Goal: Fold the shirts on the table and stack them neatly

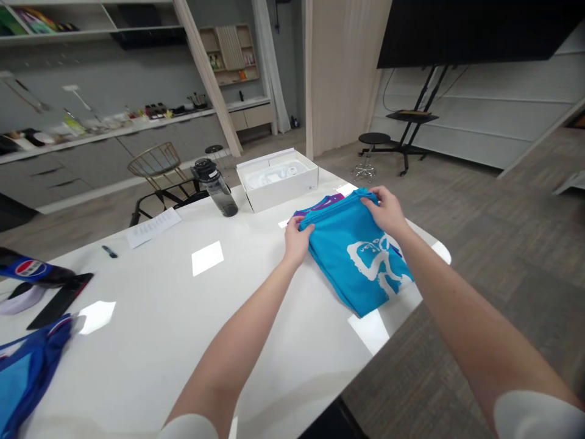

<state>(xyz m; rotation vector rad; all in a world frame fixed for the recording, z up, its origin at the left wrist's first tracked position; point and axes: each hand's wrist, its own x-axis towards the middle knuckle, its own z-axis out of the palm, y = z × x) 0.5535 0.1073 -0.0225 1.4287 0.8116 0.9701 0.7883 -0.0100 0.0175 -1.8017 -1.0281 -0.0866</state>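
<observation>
A bright blue T-shirt point(338, 244) with a white print lies folded near the right end of the white table point(173, 323). My left hand point(298, 239) pinches its far left corner between thumb and fingers. At the far right corner, my right hand point(382, 208) grips the same folded edge. Purple fabric point(331, 200) shows just past that edge, partly covered by the blue cloth. The lower right part of the shirt is hidden behind my right forearm.
An open white box point(283, 194) and a dark water bottle point(216, 188) stand beyond the shirt. To the left lie a paper sheet point(154, 227), a small dark object point(109, 251), a Pepsi bottle point(34, 268), a black flat item point(61, 300) and blue clothing point(34, 372). The table's edge runs close on the right.
</observation>
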